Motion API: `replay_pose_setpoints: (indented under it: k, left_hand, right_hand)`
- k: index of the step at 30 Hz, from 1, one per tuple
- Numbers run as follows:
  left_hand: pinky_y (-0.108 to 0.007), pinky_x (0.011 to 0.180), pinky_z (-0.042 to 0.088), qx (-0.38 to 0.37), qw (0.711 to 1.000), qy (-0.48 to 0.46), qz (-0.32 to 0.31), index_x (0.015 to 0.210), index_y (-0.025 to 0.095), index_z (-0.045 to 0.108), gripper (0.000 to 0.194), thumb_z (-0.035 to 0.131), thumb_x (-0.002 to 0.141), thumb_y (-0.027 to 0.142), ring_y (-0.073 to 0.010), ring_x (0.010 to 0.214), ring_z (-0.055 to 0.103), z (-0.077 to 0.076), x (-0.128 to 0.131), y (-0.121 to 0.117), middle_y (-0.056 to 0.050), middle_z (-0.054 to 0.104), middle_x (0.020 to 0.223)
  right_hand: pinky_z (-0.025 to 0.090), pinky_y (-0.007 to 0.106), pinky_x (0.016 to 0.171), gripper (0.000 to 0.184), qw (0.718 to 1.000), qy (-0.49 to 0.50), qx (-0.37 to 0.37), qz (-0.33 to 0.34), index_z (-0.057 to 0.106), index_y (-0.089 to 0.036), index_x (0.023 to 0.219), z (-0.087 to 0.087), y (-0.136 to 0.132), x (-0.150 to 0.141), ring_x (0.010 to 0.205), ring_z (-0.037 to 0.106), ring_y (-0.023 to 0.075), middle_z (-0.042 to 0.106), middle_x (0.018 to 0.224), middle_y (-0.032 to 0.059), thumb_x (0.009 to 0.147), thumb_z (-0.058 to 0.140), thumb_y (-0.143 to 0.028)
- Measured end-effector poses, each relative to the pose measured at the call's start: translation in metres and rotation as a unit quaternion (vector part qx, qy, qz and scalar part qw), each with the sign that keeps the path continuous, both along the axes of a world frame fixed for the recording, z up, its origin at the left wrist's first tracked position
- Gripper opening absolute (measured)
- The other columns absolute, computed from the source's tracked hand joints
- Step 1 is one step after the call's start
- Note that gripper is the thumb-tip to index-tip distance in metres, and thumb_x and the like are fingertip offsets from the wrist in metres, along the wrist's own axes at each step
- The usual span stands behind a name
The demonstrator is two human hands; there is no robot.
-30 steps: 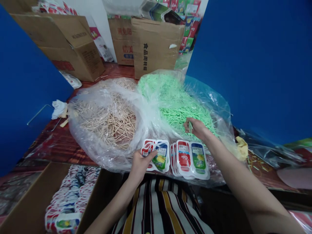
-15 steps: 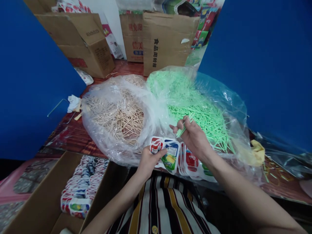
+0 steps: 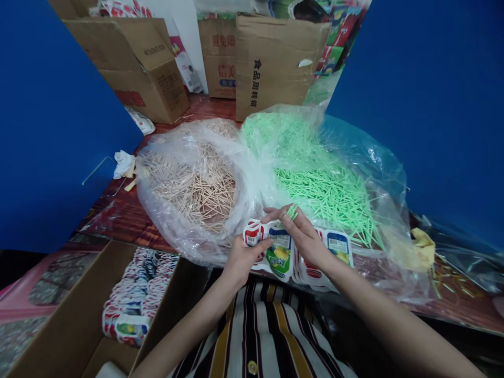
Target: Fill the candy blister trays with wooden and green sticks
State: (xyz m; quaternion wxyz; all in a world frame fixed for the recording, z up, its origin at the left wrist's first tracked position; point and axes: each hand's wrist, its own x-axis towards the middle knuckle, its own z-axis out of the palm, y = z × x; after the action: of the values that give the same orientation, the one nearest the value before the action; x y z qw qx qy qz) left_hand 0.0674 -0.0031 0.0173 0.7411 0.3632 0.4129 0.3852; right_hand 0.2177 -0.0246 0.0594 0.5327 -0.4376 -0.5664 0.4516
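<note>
My left hand (image 3: 244,258) grips a printed packet (image 3: 279,258) with a green and yellow Sprite design, its thumb across the front; red-printed packets show beside it. My right hand (image 3: 301,233) is closed around several short green sticks (image 3: 292,211), and its fingers reach over the top edge of the held packet. Beneath the right wrist lie more packets (image 3: 339,244), Cola and Sprite prints, partly hidden by the forearm. Just beyond the hands spreads a loose heap of green sticks (image 3: 326,194) in a clear plastic bag.
Tan sticks (image 3: 212,194) fill another clear bag on the left. An open carton (image 3: 98,294) at lower left holds rows of packets (image 3: 134,299). Cardboard boxes (image 3: 279,63) stand at the back, between blue panels (image 3: 429,105). Yellow scraps (image 3: 423,247) lie at right.
My right hand has moved down from the green heap to the packet in my left hand, still holding green sticks. The left hand keeps its grip; the view has shifted slightly.
</note>
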Motion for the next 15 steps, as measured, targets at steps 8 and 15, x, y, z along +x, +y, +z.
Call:
replay_pose_setpoints:
  k: [8,15]
  left_hand:
    - [-0.031,0.075,0.052,0.044,0.998,0.036,0.005,0.081,0.013,0.072,0.025,0.078,0.063,0.030,-0.0182,0.073,0.066,-0.002,-0.007,0.008,-0.005,0.074,0.081]
    - [-0.029,0.074,0.052,0.055,0.997,0.056,0.024,0.082,0.013,0.072,0.025,0.077,0.063,0.029,-0.0178,0.074,0.066,0.002,-0.014,0.010,-0.005,0.074,0.081]
  right_hand:
    - [0.047,0.043,0.094,0.033,0.999,-0.031,0.017,-0.028,0.044,-0.031,0.124,0.004,-0.003,0.007,0.110,0.059,0.0202,0.059,0.123,0.0046,0.092,0.050,-0.028]
    - [0.040,0.045,0.104,0.045,0.936,-0.322,0.142,-0.007,0.045,-0.028,0.131,-0.014,-0.008,0.017,0.122,0.050,0.0230,0.054,0.133,0.0081,0.087,0.057,-0.024]
